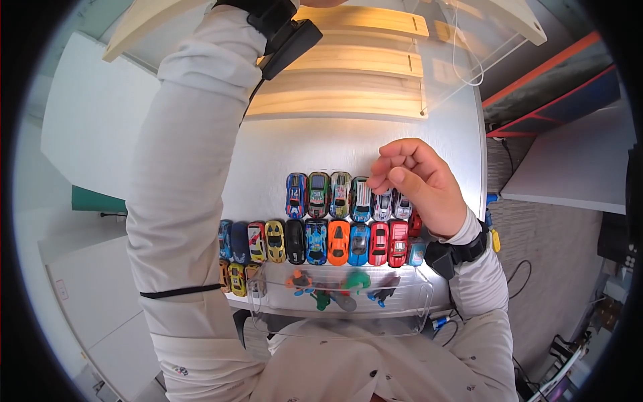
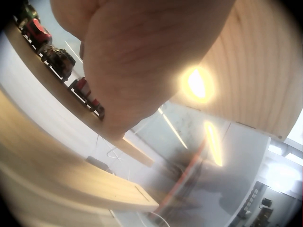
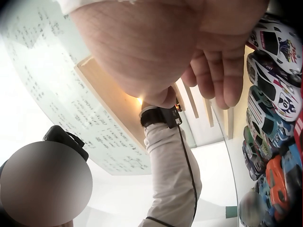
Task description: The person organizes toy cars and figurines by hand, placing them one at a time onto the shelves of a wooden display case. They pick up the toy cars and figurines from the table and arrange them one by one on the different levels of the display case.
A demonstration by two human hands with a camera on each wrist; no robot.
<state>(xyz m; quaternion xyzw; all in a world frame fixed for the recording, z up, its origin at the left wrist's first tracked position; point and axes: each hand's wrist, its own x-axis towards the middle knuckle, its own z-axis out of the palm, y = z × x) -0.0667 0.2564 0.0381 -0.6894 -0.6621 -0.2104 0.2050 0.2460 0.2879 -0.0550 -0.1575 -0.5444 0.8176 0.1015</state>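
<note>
My right hand hovers over the right end of the upper row of toy cars, its fingers loosely bent and holding nothing. Beneath its fingers are a white-and-purple toy car and a teal striped one. The left arm reaches far forward to a wooden shelf, and only a sliver of that hand shows at the top of the head view. In the left wrist view the left hand is at a shelf board beside a red toy car. Its fingertips are hidden behind the palm, so I cannot tell what it holds.
A longer row of toy cars, with an orange car, lies nearer me. A clear plastic bin with several small figures stands at the table's front edge. Wooden shelf boards rise at the back, and a white cable hangs beside them.
</note>
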